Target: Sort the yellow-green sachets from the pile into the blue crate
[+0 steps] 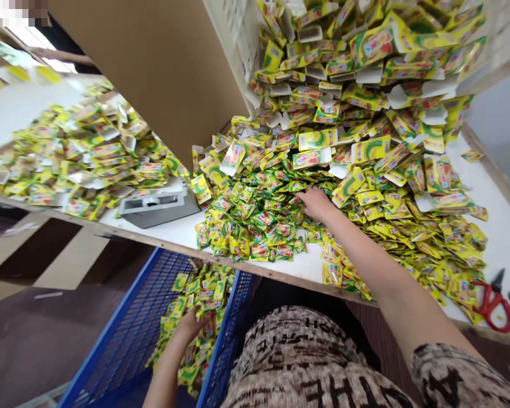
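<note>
My left hand (190, 324) is low in the blue crate (123, 317), over yellow-green packets (204, 292) lying inside it. Its fingertips point toward the packets and are partly lost among them, so what they hold is unclear. On the white table (174, 232), my right hand (317, 202) reaches into a heap of small green and yellow sachets (263, 218), its fingers touching the sachets at the heap's back right. Any sachet within those fingers cannot be made out. Small yellow boxes (318, 139), several with open flaps, lie piled behind that hand.
A tall brown cardboard panel (161, 68) stands left of the heap, near a grey metal box (159, 207). Red-handled scissors (495, 303) lie at the right edge. Another box pile (97, 153) covers the left table. A person's arm (63, 55) shows at the upper left.
</note>
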`<state>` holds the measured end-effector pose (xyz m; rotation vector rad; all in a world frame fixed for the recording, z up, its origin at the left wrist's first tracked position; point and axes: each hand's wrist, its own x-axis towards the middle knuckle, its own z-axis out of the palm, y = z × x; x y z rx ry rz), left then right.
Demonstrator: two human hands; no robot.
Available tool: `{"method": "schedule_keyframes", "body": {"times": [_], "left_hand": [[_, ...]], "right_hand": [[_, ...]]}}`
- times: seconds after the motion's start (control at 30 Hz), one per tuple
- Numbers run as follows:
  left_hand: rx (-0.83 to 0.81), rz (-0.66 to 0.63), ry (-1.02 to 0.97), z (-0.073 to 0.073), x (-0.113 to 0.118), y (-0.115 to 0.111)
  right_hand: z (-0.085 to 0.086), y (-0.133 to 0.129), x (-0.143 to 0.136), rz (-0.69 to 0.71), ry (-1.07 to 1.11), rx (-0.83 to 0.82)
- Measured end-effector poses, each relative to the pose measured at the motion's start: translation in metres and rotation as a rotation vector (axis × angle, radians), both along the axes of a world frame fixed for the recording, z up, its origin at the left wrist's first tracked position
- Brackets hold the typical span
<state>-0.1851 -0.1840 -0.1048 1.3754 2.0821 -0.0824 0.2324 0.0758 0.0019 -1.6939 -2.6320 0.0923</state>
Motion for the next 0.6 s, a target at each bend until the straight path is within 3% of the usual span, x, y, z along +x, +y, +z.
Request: {"method": "schedule_keyframes", "body": {"times": [0.07, 0.17, 0.23, 0.3, 0.37, 0.43, 0.53, 0.6], "left_hand": [[0.172, 0.146, 0.088, 0.005, 0.001, 0.0], [0.688, 0.224, 0.015, 0.042, 0.036, 0.023], [0.977, 0.129, -0.077, 0.074, 0.072, 0.052], [1.114, -0.079, -0.183, 0.101, 0.108, 0.093], [1.138, -0.311, -0.247, 0.12, 0.141, 0.143], [1.07, -0.483, -0.24, 0.13, 0.169, 0.2], [0.826, -0.617, -0.095, 0.129, 0.205, 0.277], [0.668, -0.66, 0.031, 0.12, 0.226, 0.307]], "right_hand": [[0.001, -0.009, 0.005, 0.034, -0.005, 0.03], [0.001, -0.036, 0.007, 0.055, 0.032, 0.063], [0.001, -0.059, 0.006, 0.057, 0.056, 0.06], [0.002, -0.083, 0.009, 0.063, 0.053, 0.033], [0.006, -0.101, 0.015, 0.077, 0.049, -0.013], [0.014, -0.106, 0.023, 0.082, 0.095, -0.065], [0.025, -0.079, 0.032, 0.01, 0.246, -0.059], [0.025, -0.044, 0.033, -0.072, 0.304, -0.011]]}}
